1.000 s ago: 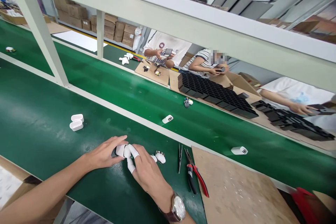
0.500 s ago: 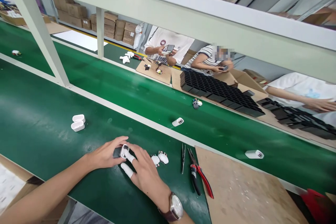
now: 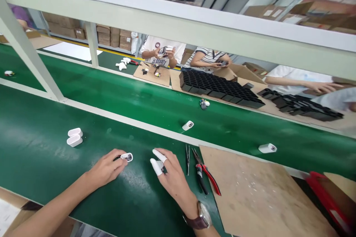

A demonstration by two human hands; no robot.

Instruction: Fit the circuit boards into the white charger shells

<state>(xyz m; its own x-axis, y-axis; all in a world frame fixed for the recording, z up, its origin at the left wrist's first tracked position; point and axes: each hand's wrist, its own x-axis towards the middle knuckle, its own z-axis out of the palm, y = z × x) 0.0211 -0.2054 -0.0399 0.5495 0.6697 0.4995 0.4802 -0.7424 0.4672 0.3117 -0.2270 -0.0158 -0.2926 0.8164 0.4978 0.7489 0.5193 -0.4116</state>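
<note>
Left hand [image 3: 107, 168], lower left of centre: thumb and fingers pinching white casing [image 3: 127, 157]. Casing sits at the fingertips, sticking out to their right, open end exposed, dark parts inside. Right hand [image 3: 175, 179], lower centre: two white-capped fingertips spread with a gap, well apart from casing. White part [image 3: 160, 164] shows behind that gap, mostly hidden by the hand; can't tell if the fingers touch it. Tweezers [image 3: 188, 160] and red-black pliers [image 3: 205, 173] lie just right of the right hand, beside brown board [image 3: 250, 189], lower right. Two white shells [image 3: 75, 137] side by side on green bench [image 3: 36, 133], left of frame.
</note>
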